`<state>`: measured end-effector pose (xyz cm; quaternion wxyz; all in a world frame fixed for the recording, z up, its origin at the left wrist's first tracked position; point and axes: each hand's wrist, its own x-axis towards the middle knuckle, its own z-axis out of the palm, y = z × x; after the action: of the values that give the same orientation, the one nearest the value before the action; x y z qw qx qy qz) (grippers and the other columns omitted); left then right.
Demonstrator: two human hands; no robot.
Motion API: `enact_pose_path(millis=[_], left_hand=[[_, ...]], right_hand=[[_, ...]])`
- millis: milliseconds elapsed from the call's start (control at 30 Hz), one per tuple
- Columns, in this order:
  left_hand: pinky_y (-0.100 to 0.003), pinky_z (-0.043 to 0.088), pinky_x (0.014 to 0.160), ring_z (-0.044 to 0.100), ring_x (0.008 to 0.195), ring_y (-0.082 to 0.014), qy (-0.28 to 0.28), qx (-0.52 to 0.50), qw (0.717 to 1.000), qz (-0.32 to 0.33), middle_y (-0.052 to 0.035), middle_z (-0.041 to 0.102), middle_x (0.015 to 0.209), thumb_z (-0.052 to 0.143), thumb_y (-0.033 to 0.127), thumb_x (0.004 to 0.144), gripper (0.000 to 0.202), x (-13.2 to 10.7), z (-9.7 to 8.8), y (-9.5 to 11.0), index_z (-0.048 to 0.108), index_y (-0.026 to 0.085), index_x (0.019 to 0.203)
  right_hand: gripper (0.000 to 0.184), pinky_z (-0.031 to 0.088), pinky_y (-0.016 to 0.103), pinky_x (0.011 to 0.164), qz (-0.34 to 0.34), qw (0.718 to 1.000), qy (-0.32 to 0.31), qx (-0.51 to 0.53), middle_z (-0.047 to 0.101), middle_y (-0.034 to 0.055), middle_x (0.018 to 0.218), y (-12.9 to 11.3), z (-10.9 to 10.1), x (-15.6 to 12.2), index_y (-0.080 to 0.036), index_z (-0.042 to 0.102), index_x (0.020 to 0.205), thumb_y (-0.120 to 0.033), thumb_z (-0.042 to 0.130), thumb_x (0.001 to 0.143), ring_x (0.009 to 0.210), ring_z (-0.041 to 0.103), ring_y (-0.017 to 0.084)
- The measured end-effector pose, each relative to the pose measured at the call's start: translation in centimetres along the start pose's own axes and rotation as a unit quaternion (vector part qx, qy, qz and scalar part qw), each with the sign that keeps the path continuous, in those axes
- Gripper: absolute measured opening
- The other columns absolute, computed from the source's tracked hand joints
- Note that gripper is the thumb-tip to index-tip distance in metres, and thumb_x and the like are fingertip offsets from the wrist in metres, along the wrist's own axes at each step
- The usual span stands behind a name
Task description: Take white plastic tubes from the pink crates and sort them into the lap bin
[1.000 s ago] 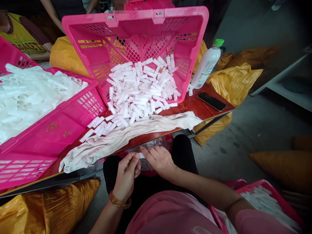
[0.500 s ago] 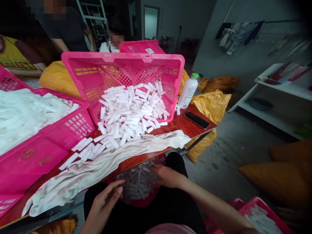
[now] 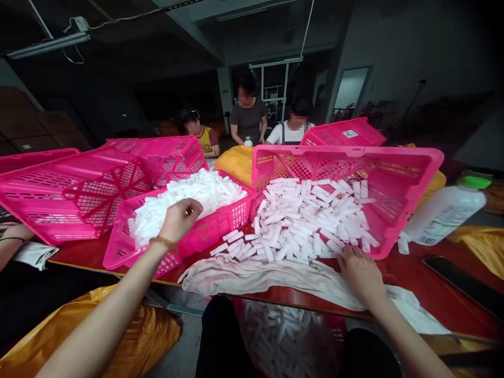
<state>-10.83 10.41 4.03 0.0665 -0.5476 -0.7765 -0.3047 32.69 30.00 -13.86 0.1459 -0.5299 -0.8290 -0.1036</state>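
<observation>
My left hand is raised over the near side of a pink basket heaped with short white plastic tubes. Its fingers are curled together, and whatever they may hold is hidden. On the right, my right hand reaches past a rumpled white cloth to the front edge of a loose pile of white tubes. Its fingers are stretched out and rest against the tubes there. The pile spills from a pink basket tipped on its side towards me.
Below the table edge, between my knees, sits a container of tubes. A green-capped bottle and a phone are at the right. More pink baskets stand left. Several people are beyond the table; another person's arm shows at far left.
The view has swung left and up. Both my hands have risen from the container between my knees, the left to the filled basket, the right to the pile on the table.
</observation>
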Motion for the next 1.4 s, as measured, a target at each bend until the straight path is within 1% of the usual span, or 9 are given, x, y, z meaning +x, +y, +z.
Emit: enact_pose_path(millis=[167, 333, 533, 700, 800, 967, 1167, 1300, 1400], left_hand=[[-0.03, 0.046, 0.07, 0.064, 0.074, -0.0235, -0.046, 0.059, 0.997, -0.025, -0.0084, 0.069, 0.075, 0.064, 0.042, 0.072, 0.024, 6.9, 3.1, -2.2, 0.068, 0.018, 0.071], [-0.03, 0.044, 0.065, 0.064, 0.071, -0.0264, -0.059, 0.086, 0.992, -0.067, -0.0068, 0.064, 0.06, 0.072, 0.039, 0.061, 0.023, 8.3, 3.7, -2.6, 0.059, 0.021, 0.055], [-0.028, 0.041, 0.059, 0.059, 0.061, -0.0204, -0.002, 0.05, 0.998, -0.043, -0.0018, 0.063, 0.064, 0.063, 0.046, 0.073, 0.027, 1.1, -0.3, -0.5, 0.06, 0.02, 0.081], [-0.026, 0.044, 0.057, 0.059, 0.06, -0.0172, -0.058, -0.17, 0.984, -0.011, -0.0004, 0.066, 0.07, 0.059, 0.048, 0.085, 0.028, -8.5, 2.7, 6.0, 0.059, 0.02, 0.093], [-0.027, 0.045, 0.056, 0.058, 0.058, -0.0175, -0.116, -0.267, 0.956, -0.031, 0.0006, 0.061, 0.064, 0.049, 0.049, 0.094, 0.029, -12.8, 6.2, 9.3, 0.057, 0.022, 0.093], [-0.033, 0.051, 0.082, 0.066, 0.091, -0.0224, -0.121, -0.293, 0.948, -0.027, -0.0044, 0.069, 0.098, 0.044, 0.046, 0.098, 0.025, -16.9, 10.5, 12.9, 0.058, 0.026, 0.103], [-0.032, 0.049, 0.085, 0.065, 0.092, -0.0211, -0.176, -0.289, 0.939, 0.068, -0.0044, 0.068, 0.095, 0.047, 0.035, 0.098, 0.016, -18.7, 11.0, 14.1, 0.057, 0.024, 0.101], [-0.029, 0.047, 0.08, 0.062, 0.085, -0.0188, -0.252, -0.291, 0.921, 0.054, -0.0031, 0.064, 0.09, 0.045, 0.036, 0.099, 0.017, -19.5, 11.5, 14.2, 0.054, 0.022, 0.097], [-0.028, 0.048, 0.075, 0.06, 0.085, -0.0179, -0.251, -0.34, 0.906, 0.009, -0.0051, 0.062, 0.096, 0.039, 0.04, 0.101, 0.026, -20.1, 12.2, 14.1, 0.053, 0.021, 0.111]], right_hand=[[0.041, 0.05, 0.037, 0.068, 0.02, 0.973, 0.047, 0.226, 0.069, 0.0138, 0.098, 1.4, -3.0, -2.1, -0.014, 0.068, 0.112, -0.043, 0.047, 0.093, 0.071, 0.063, 0.023], [0.04, 0.05, 0.03, 0.06, 0.148, 0.808, 0.037, 0.57, 0.066, 0.0041, 0.077, 1.6, -5.2, -5.0, -0.017, 0.071, 0.094, -0.052, 0.073, 0.075, 0.067, 0.06, 0.019], [0.036, 0.056, 0.035, 0.066, 0.257, 0.555, -0.038, 0.79, 0.067, 0.006, 0.092, -2.5, -7.3, -7.4, -0.021, 0.063, 0.096, -0.052, 0.07, 0.079, 0.08, 0.066, 0.023], [0.038, 0.045, 0.026, 0.047, 0.17, 0.442, -0.207, 0.856, 0.06, -0.0009, 0.071, -9.9, -8.5, -8.9, -0.024, 0.051, 0.1, -0.062, 0.049, 0.092, 0.052, 0.055, 0.015], [0.041, 0.027, 0.02, 0.039, 0.138, 0.461, -0.278, 0.831, 0.055, -0.0035, 0.067, -12.7, -8.1, -10.4, -0.025, 0.05, 0.098, -0.065, 0.046, 0.092, 0.043, 0.039, 0.009], [0.03, 0.042, 0.025, 0.068, 0.029, 0.604, -0.244, 0.759, 0.055, -0.0005, 0.082, -12.6, -7.7, -12.6, -0.022, 0.058, 0.09, -0.052, 0.063, 0.088, 0.075, 0.051, 0.014], [0.022, 0.043, 0.026, 0.072, -0.103, 0.748, -0.188, 0.627, 0.058, 0.0007, 0.086, -10.6, -8.9, -13.4, -0.019, 0.059, 0.101, -0.039, 0.051, 0.098, 0.077, 0.053, 0.015], [0.019, 0.042, 0.027, 0.069, -0.165, 0.868, -0.133, 0.449, 0.061, 0.0069, 0.091, -10.9, -8.2, -13.9, -0.015, 0.059, 0.103, -0.028, 0.045, 0.1, 0.078, 0.055, 0.017], [0.016, 0.044, 0.028, 0.074, -0.162, 0.863, -0.111, 0.465, 0.061, 0.0089, 0.095, -11.4, -8.1, -14.0, -0.014, 0.058, 0.103, -0.023, 0.046, 0.099, 0.084, 0.057, 0.018]])
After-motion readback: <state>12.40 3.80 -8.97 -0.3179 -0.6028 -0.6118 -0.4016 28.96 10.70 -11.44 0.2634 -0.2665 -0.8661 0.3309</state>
